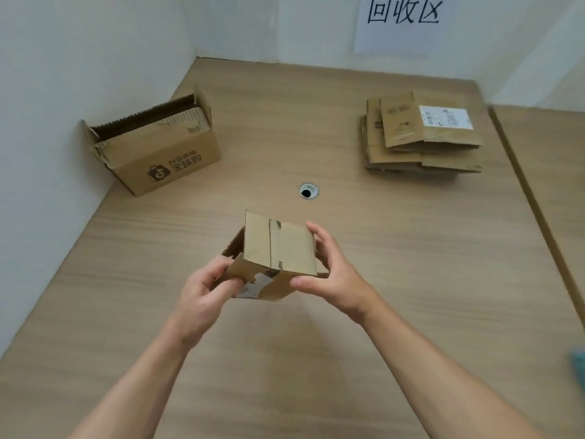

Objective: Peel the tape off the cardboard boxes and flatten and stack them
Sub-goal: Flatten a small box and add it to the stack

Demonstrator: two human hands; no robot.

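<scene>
I hold a small brown cardboard box (pixel 278 251) in the air above the middle of the wooden table (pixel 411 280). My left hand (pixel 205 289) grips its lower left corner beside a torn white label. My right hand (pixel 329 274) holds its right side, thumb under the near edge and fingers behind. A seam with scraps of tape runs down the box's top face. A larger open box (pixel 164 160) with a printed logo stands at the far left against the wall. A stack of flattened boxes (pixel 424 137) lies at the far right.
A round cable hole (pixel 307 191) sits in the table beyond the held box. White walls close off the left and back, with a paper sign (pixel 405 17) on the back wall. A seam (pixel 535 198) between tabletops runs along the right.
</scene>
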